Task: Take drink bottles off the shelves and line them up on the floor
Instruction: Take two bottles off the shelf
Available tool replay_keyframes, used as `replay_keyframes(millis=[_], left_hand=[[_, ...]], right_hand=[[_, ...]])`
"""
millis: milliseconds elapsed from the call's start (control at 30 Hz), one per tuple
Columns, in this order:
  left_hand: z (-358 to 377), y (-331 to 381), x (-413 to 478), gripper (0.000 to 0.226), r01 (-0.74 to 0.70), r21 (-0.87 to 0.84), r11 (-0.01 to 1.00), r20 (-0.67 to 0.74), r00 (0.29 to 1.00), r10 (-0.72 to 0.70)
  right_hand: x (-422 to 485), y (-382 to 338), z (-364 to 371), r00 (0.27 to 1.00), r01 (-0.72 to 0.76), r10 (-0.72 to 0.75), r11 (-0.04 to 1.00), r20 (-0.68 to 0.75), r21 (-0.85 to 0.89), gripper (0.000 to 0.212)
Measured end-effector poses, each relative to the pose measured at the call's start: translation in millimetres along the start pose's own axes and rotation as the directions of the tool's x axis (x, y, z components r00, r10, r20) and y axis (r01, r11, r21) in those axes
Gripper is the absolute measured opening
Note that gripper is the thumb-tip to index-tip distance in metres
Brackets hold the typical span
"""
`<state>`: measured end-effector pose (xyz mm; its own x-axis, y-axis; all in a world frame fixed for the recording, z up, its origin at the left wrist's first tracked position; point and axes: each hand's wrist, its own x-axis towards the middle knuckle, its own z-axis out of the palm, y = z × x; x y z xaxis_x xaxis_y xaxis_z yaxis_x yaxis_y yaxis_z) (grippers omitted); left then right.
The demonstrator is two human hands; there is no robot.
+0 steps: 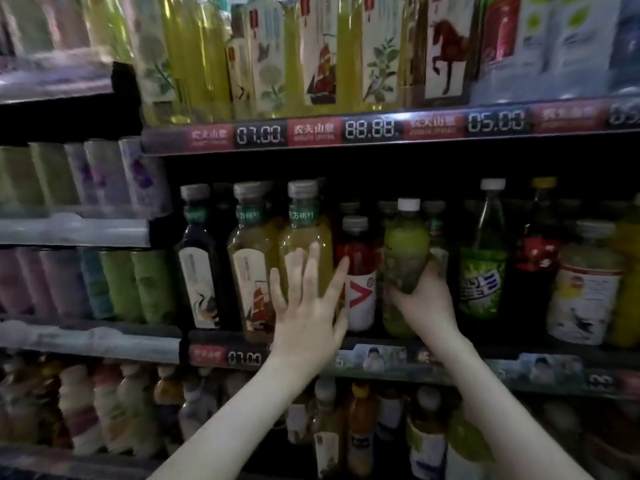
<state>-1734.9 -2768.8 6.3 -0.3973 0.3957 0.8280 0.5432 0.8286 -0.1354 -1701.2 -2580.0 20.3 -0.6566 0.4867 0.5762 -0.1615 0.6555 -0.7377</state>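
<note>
Gripping a green bottle round its lower half, the right hand holds it in front of the middle shelf, white cap up and leaning slightly left. The drink inside is cloudy green and fills it almost to the neck. The left hand is raised beside it with fingers straight and spread, in front of a yellow bottle; whether it touches the bottle cannot be told.

That yellow bottle is full of clear yellow liquid, as is its twin to the left, which carries a pale picture label. Left of that stands a dark bottle with near-black contents. Between the hands stands a red bottle with a grey cap. To the right stand a green soda bottle and a pale bottle with a wide white label.

On the top shelf, whose edge bears digital price tags, stand tall bottles of yellow-green liquid with illustrated labels. On the bottom shelf stand more bottles, blurred. At the left, rows of cans fill a neighbouring rack. The aisle is dim.
</note>
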Motion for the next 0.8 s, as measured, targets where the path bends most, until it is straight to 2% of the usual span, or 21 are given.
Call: replay_keyframes(millis=[67, 133, 233, 300, 367, 400, 433, 467, 533, 633, 700, 800], left_hand=[[-0.5, -0.1, -0.7, 0.070, -0.022, -0.056, 0.998, 0.008, 1.000, 0.023], [-4.0, 2.7, -2.2, 0.071, -0.043, -0.150, 0.988, 0.007, 0.999, 0.044], [-17.1, 10.1, 3.0, 0.068, -0.031, -0.435, 0.900, -0.006, 0.999, 0.031], [-33.2, 17.1, 11.1, 0.068, -0.029, -0.660, 0.751, 0.002, 0.999, 0.041], [-52.4, 24.2, 18.1, 0.074, 0.049, -0.888, 0.458, 0.089, 0.994, 0.067], [-59.3, 26.2, 20.3, 0.078, 0.118, -0.937, 0.327, 0.147, 0.987, 0.063], [-63.4, 26.3, 22.2, 0.079, 0.176, -0.952, 0.251, 0.192, 0.981, 0.039], [-66.0, 24.3, 23.2, 0.077, 0.210, -0.952, 0.223, 0.215, 0.977, -0.001], [-66.8, 13.3, 21.0, 0.063, 0.231, -0.941, 0.248, 0.218, 0.973, -0.080], [-69.6, -11.0, 9.1, 0.048, 0.318, -0.915, 0.248, 0.288, 0.946, -0.149], [-73.7, -26.0, 1.6, 0.050, 0.388, -0.894, 0.224, 0.346, 0.915, -0.207], [-81.0, -42.3, -6.0, 0.047, 0.456, -0.849, 0.266, 0.396, 0.883, -0.252]], right_hand=[[-8.4, -2.8, -5.0, 0.998, 0.020, -0.020, 1.000, -0.056, 0.002, 0.051], [-20.1, -6.3, -9.9, 0.993, 0.041, -0.040, 0.999, -0.113, 0.003, 0.061], [-40.1, -18.1, -18.9, 0.966, 0.209, -0.202, 0.977, -0.159, 0.029, 0.067], [-51.0, -32.4, -25.3, 0.941, 0.308, -0.300, 0.951, -0.160, 0.033, 0.069], [-58.3, -48.6, -31.4, 0.923, 0.380, -0.372, 0.921, -0.102, 0.083, 0.069], [-61.4, -55.8, -32.8, 0.915, 0.402, -0.400, 0.910, -0.047, 0.102, 0.068], [-64.4, -62.4, -33.2, 0.909, 0.413, -0.417, 0.904, 0.017, 0.112, 0.066], [-67.9, -68.8, -32.6, 0.902, 0.413, -0.423, 0.903, 0.084, 0.117, 0.067], [-73.8, -76.1, -30.0, 0.888, 0.357, -0.386, 0.921, 0.250, 0.156, 0.071], [-72.3, -76.0, -28.4, 0.786, 0.262, -0.312, 0.950, 0.533, 0.170, 0.070], [-63.0, -67.8, -23.7, 0.799, 0.241, -0.256, 0.965, 0.544, 0.101, 0.067], [-40.1, -61.4, -3.2, 0.925, 0.193, -0.189, 0.981, 0.330, 0.021, 0.079]])
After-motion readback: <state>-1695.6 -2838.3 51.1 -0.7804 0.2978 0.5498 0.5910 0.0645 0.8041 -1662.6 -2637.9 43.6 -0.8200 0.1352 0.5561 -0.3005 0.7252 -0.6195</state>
